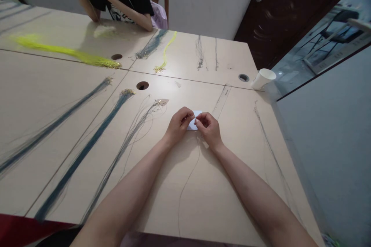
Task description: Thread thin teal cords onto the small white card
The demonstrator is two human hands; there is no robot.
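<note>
My left hand [181, 123] and my right hand [209, 128] meet over a small white card [191, 125] on the table. Both are closed in a pinch, fingertips almost touching. What sits between the fingertips is too small to make out. A thin dark thread [189, 179] trails from beneath my hands toward the table's near edge; its upper end is hidden by them. Just beyond my right hand lies a clear ruler [222, 98]. Left of my left hand is a bundle of thin grey threads [127, 144] with small gold metal pieces at its far end.
Blue-grey thread bundles [95, 142] with gold ends lie to the left, yellow threads [66, 52] farther back. More threads [271, 148] lie on the right. A white paper cup [263, 79] stands at the right edge. Across the table [162, 204] sits another person [118, 0].
</note>
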